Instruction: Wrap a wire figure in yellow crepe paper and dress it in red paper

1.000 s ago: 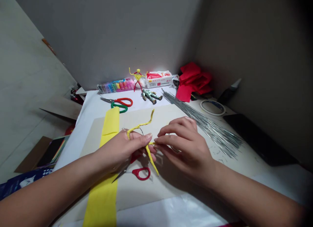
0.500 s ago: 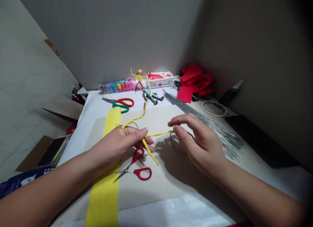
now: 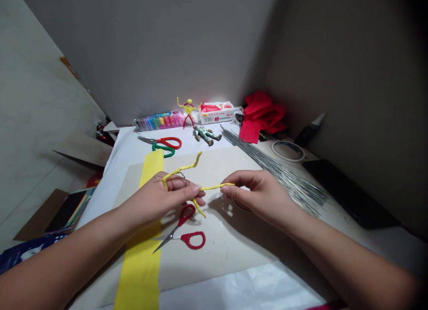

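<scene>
A branching wire figure wrapped in yellow paper (image 3: 182,169) is pinched between the thumb and fingers of my left hand (image 3: 167,196). Bare twisted wire shows near its middle. One yellow limb stretches to the right, and my right hand (image 3: 257,192) pinches that limb near its tip. Another limb points down past my left fingers. Below the hands lie red-handled scissors (image 3: 180,232), blades spread, partly over a long yellow paper strip (image 3: 140,265). My left forearm crosses above the strip.
Behind are scissors with orange and green handles (image 3: 167,145), a standing yellow-and-red wire figure (image 3: 189,109), a silvery figure (image 3: 206,134) and coloured clay sticks (image 3: 160,121). To the right lie a wire bundle (image 3: 277,167), red paper (image 3: 262,116), a tape roll (image 3: 288,150) and a dark flat object (image 3: 351,192).
My right thumb and fingers have closed on the yellow limb's tip. The upper limb now leans more to the right, and the lower limb looks shorter as the figure turned.
</scene>
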`<action>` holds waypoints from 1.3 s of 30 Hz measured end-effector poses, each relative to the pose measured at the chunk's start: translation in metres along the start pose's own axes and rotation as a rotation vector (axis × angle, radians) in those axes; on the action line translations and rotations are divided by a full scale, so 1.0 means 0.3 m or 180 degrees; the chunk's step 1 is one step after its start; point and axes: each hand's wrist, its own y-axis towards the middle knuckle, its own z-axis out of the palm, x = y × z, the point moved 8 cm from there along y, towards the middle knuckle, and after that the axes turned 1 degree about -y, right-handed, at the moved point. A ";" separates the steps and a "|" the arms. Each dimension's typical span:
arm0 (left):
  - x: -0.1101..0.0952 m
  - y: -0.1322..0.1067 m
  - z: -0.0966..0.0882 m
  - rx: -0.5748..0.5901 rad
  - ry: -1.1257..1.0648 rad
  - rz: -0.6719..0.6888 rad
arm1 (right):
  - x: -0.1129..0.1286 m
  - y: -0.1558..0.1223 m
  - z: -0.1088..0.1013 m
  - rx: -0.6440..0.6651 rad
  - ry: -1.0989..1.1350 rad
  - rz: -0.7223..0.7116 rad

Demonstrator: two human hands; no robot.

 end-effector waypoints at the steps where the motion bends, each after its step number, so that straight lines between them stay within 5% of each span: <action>1: -0.001 0.000 -0.005 -0.0026 0.0031 -0.0004 | -0.003 0.002 -0.004 -0.0031 0.0052 0.0002; 18: 0.017 0.015 -0.020 0.0319 -0.0416 -0.0265 | 0.014 0.013 0.034 -0.0144 -0.0446 -0.0428; 25: 0.005 0.017 -0.115 -0.0049 -0.1088 -0.0126 | 0.072 -0.020 -0.007 -0.0446 -0.0866 -0.0519; 31: -0.016 -0.004 -0.249 -0.0636 -0.1685 0.0243 | 0.181 -0.082 0.110 0.0480 -0.1731 -0.0995; 34: -0.020 -0.008 -0.298 -0.0831 -0.1950 0.0417 | 0.180 0.000 0.179 0.0798 -0.2224 -0.1063; 39: -0.021 -0.010 -0.333 -0.1055 -0.2273 0.0637 | 0.171 0.327 0.290 0.0613 -0.2505 -0.1042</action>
